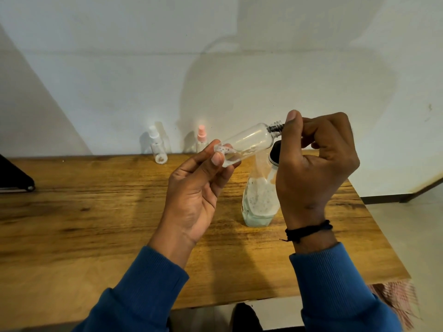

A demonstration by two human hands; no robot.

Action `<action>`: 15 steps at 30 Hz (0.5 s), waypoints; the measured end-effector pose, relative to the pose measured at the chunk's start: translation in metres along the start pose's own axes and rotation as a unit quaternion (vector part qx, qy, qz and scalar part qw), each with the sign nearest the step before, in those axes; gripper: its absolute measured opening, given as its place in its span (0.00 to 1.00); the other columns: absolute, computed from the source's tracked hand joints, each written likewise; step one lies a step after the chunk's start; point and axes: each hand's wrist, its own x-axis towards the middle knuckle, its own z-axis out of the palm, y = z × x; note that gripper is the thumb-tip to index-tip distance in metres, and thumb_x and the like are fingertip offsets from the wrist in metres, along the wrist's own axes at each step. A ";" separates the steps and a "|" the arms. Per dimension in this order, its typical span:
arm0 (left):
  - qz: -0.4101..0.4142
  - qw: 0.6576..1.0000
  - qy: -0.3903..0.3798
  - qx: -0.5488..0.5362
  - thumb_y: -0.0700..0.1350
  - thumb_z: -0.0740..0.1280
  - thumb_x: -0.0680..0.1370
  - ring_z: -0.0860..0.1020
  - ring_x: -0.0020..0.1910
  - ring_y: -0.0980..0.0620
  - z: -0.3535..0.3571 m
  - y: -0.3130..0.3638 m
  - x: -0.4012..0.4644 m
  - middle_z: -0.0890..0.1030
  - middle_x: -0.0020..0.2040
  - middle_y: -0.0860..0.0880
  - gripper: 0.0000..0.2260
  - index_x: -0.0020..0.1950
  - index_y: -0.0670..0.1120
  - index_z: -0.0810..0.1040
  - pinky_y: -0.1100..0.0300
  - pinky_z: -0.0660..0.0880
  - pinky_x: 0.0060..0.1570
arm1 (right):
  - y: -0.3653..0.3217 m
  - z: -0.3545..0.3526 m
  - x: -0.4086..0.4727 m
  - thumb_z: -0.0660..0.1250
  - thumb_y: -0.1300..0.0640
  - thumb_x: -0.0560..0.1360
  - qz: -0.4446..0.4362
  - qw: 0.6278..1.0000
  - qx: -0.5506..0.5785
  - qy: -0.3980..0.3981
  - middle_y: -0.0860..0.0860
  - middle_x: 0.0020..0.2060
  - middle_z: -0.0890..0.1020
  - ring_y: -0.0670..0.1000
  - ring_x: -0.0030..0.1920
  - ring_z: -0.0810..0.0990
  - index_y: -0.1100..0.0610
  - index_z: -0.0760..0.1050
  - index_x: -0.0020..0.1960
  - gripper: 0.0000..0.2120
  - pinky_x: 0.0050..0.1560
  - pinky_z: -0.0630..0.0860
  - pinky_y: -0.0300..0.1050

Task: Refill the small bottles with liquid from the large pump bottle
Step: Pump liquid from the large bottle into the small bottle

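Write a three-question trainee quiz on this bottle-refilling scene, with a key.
1. True or false: the small clear plastic bottle held in both hands is full.
2. Which hand grips that bottle's base: A the left hand, B the right hand?
3. Fill in: the small pink-capped bottle stands at the back of the wooden table, against the ____.

Key: 1 false, only a little foamy liquid sits at its base. 2 A. 3 wall.

One camera sits on the person's head. It looks forward and down, close over the wooden table and wall.
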 end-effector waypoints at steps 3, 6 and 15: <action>0.000 1.000 -0.003 -0.002 0.38 0.72 0.67 0.80 0.59 0.38 0.000 0.001 0.000 0.82 0.61 0.40 0.17 0.55 0.40 0.82 0.64 0.81 0.41 | -0.002 0.001 0.002 0.70 0.62 0.76 -0.007 1.000 -0.009 0.001 0.48 0.33 0.73 0.42 0.34 0.71 0.57 0.76 0.34 0.12 0.37 0.65 0.32; 0.002 1.000 0.000 -0.001 0.38 0.72 0.67 0.80 0.58 0.39 0.000 0.001 0.000 0.82 0.62 0.40 0.18 0.57 0.39 0.81 0.64 0.81 0.42 | 0.000 0.001 -0.003 0.69 0.63 0.76 -0.011 1.000 -0.005 0.003 0.49 0.33 0.73 0.42 0.35 0.71 0.61 0.76 0.33 0.13 0.38 0.65 0.31; 0.003 1.000 -0.007 0.002 0.38 0.71 0.69 0.80 0.59 0.39 -0.001 0.001 0.001 0.83 0.60 0.42 0.18 0.59 0.40 0.81 0.64 0.82 0.44 | -0.004 0.002 0.000 0.69 0.61 0.76 -0.011 1.000 -0.016 0.002 0.50 0.33 0.73 0.41 0.35 0.71 0.61 0.76 0.33 0.13 0.38 0.64 0.29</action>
